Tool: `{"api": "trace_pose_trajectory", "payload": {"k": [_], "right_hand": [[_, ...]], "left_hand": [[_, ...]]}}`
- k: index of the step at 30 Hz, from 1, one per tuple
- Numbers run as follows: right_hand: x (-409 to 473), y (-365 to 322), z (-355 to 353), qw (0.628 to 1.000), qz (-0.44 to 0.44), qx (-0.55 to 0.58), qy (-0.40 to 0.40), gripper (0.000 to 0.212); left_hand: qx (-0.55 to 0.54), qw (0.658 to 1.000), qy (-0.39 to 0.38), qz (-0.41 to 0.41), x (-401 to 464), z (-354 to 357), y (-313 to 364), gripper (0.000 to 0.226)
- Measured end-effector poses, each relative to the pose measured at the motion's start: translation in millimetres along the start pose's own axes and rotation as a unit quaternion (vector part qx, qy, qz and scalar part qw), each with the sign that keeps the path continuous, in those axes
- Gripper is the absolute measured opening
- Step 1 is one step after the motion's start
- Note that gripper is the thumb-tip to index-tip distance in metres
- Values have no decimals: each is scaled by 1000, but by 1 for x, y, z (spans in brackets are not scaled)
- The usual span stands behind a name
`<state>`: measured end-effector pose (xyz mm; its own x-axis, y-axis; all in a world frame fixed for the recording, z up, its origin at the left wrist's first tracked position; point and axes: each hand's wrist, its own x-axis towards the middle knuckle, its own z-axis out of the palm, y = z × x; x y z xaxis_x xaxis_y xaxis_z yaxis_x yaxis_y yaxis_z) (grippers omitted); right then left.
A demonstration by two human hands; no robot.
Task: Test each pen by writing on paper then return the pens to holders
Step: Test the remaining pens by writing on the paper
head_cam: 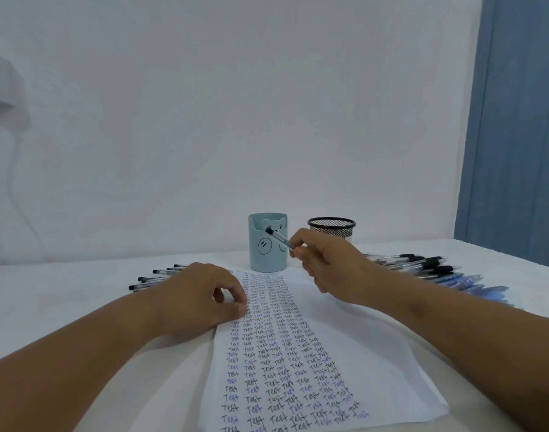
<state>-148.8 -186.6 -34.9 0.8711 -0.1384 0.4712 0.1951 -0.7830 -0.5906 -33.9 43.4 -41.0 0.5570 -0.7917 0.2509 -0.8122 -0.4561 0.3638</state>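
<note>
One head-worn camera looks forward and slightly down from the table's (64, 294) near edge, close over the paper (345, 353), facing the wall (236, 104) behind.

Paper (360, 353): white sheet flat on the desk, columns of "Test" in black and blue. Pen (281, 239): clear barrel, black cap, tilted up-left. Pale blue bear holder (268, 260) and black mesh holder (331, 227): upright behind the paper. Loose pens: rows left (156, 277) and right (423, 265).
</note>
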Motion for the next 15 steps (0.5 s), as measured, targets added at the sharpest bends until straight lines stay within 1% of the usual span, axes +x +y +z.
{"api": "trace_pose_trajectory", "payload": {"k": [3, 6, 8, 11, 15], "right_hand": [[0, -4, -8, 998, 9, -59, -13, 12], [4, -7, -33, 993, 21, -119, -12, 4], [4, -5, -60, 984, 35, -174, -28, 10], [1, 9, -98, 972, 65, -220, -56, 15], [-3, 40, -130, 954, 121, -270, -42, 17]], "left_hand": [[11, 1000, 19, 5, 0, 2, 3, 9], [11, 999, 45, 13, 1, 5, 5, 7], [16, 998, 55, 27, 2, 8, 5, 6], [31, 996, 57, 54, 3, 10, 6, 6], [34, 996, 56, 59, 4, 11, 5, 7]]}}
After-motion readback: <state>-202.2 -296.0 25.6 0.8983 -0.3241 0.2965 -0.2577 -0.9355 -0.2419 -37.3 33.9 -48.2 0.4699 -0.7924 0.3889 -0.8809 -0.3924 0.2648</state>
